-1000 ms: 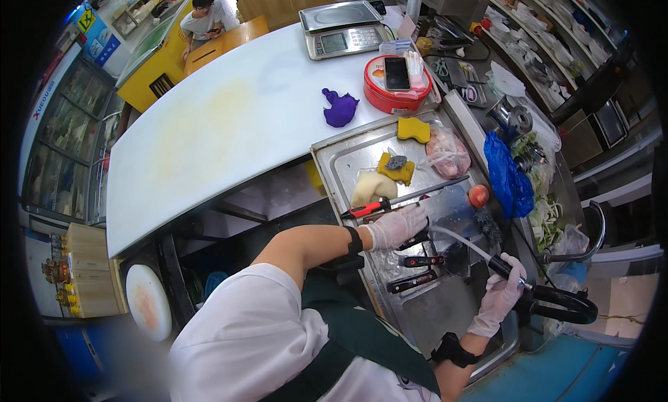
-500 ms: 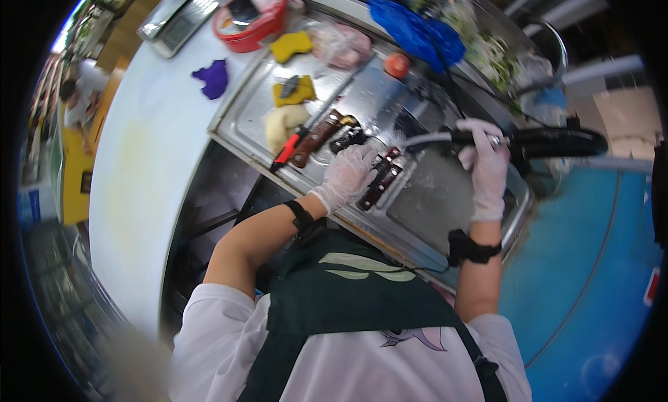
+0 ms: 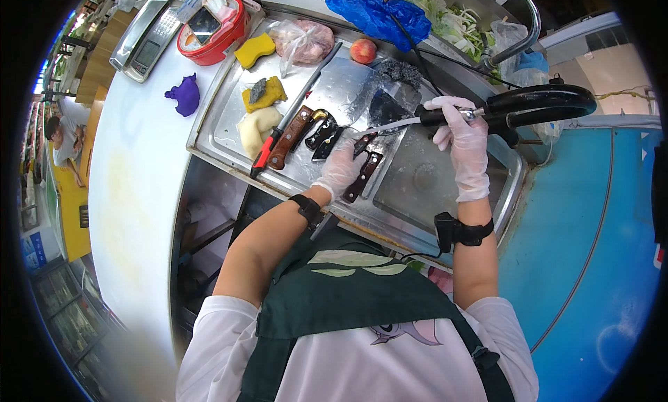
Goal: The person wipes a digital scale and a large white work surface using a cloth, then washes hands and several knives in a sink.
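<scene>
My right hand [image 3: 465,148], in a thin clear glove, is closed round a black water sprayer [image 3: 433,117]. A jet of water runs from it leftward to my left hand. My gloved left hand [image 3: 341,169] is curled over a dark-handled knife [image 3: 361,144] on the metal sink's drainboard; its fingertips are partly hidden by the spray. Beside that hand lie a brown riveted handle [image 3: 363,176] and a black handle [image 3: 325,145]. A knife with a wooden handle [image 3: 290,139] and a red-and-black handled sharpening steel [image 3: 267,151] lie to the left.
Yellow sponges [image 3: 255,50], a pale cloth [image 3: 257,132], a bagged piece of meat [image 3: 306,41] and a peach [image 3: 362,51] lie on the drainboard. A blue plastic bag [image 3: 379,16] sits behind. The sink basin [image 3: 424,183] is at right, below a curved faucet [image 3: 532,26].
The view has shifted, so the drainboard sits further left and up. My left hand's fingers have drawn in around the knife handle under the water jet. The right hand keeps hold of the sprayer.
</scene>
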The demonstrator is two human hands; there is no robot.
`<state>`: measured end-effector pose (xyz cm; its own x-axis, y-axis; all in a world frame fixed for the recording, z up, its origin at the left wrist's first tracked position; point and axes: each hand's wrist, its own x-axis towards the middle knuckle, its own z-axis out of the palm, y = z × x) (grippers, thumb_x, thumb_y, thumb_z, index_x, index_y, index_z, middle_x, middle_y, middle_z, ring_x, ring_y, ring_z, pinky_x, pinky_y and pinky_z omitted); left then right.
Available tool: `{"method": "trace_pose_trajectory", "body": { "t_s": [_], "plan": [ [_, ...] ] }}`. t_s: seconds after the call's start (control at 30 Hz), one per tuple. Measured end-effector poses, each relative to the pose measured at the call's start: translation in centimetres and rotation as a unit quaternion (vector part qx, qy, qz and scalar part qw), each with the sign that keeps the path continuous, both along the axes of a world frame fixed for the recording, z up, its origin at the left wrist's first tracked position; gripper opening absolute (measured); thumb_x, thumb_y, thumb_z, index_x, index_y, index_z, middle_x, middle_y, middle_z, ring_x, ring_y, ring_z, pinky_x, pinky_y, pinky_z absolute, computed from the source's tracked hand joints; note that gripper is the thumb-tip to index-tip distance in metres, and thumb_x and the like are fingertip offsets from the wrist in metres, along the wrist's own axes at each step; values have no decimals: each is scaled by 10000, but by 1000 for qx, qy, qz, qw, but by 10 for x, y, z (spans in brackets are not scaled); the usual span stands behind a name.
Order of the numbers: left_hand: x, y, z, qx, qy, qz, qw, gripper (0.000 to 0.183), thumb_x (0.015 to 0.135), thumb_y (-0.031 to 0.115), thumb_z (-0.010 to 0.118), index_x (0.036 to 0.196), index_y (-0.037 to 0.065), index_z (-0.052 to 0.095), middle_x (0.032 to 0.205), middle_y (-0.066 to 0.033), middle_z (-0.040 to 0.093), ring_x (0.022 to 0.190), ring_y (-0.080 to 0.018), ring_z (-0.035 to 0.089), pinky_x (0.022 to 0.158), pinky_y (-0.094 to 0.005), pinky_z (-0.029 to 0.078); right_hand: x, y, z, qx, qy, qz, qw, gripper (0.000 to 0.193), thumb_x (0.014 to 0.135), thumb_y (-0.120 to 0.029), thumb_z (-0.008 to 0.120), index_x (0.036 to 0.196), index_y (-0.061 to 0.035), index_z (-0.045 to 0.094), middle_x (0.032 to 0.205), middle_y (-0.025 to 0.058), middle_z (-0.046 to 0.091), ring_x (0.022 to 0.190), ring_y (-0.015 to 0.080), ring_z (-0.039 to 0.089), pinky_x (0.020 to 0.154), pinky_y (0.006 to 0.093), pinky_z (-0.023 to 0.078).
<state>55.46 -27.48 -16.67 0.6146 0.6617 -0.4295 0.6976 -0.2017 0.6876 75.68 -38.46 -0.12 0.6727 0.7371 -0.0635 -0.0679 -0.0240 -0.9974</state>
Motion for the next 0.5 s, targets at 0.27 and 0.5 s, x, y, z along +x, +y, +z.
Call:
{"method": "trace_pose_trajectory", "body": {
  "t_s": [0.27, 0.5],
  "plan": [
    [-26, 13, 27, 345, 2, -100, 933, 529, 835, 358, 708, 1247, 58, 563, 1083, -165, 591, 1010, -339, 566, 842, -458, 487, 1, 7, -2, 9, -2, -8, 1000, 164, 951, -203, 629, 957, -65, 716, 932, 60, 730, 517, 48, 570, 439, 172, 410],
    [-36, 30, 10, 381, 128, -142, 905, 261, 889, 225, 628, 1105, 87, 581, 956, -111, 600, 834, -260, 668, 656, -387, 568, -4, 14, 0, 30, -4, -5, 1000, 171, 953, -204, 623, 966, -59, 713, 902, 52, 729, 519, 45, 568, 448, 170, 408]
  ]
}}
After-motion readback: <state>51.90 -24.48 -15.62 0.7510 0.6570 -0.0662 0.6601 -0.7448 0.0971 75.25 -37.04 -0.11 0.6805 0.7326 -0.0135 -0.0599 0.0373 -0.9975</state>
